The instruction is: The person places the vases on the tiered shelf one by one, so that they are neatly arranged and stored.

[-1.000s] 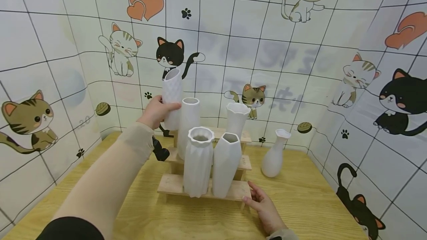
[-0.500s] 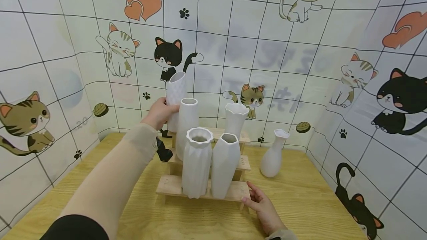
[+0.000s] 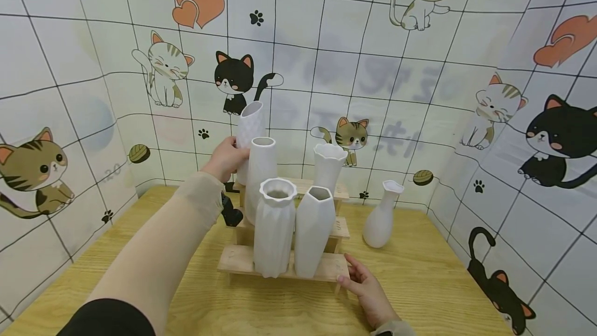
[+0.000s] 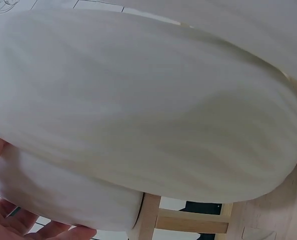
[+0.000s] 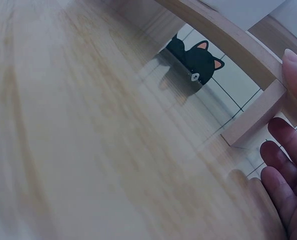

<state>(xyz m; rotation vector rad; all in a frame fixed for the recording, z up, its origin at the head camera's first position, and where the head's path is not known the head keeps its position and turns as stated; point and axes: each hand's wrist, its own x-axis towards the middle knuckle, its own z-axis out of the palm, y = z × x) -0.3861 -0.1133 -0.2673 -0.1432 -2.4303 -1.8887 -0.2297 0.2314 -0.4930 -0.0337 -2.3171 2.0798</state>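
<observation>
My left hand [image 3: 226, 159] grips a tall white vase [image 3: 251, 124] with a slanted mouth and textured side, upright at the back left of a three-step wooden stand [image 3: 237, 259]. In the left wrist view that vase's base [image 4: 103, 210] sits right at the top step's edge. A plain cylindrical vase [image 3: 262, 178] on the middle step partly hides it. On the lowest step stand a fluted vase [image 3: 273, 237] and a faceted vase [image 3: 313, 237]. My right hand [image 3: 369, 293] holds the stand's front right corner, thumb at the step's edge, fingers beside the leg [image 5: 256, 115].
A ruffled-rim vase [image 3: 329, 165] stands at the stand's back right. Right of the stand, a narrow-necked white vase [image 3: 380, 227] stands on the wooden table [image 3: 420, 274]. Cat-printed sheeting [image 3: 298, 56] closes in the back and both sides.
My left hand has lowered the slanted-mouth vase and shifted it right, from above the stand's back left down to the top step. The right hand stays at the corner.
</observation>
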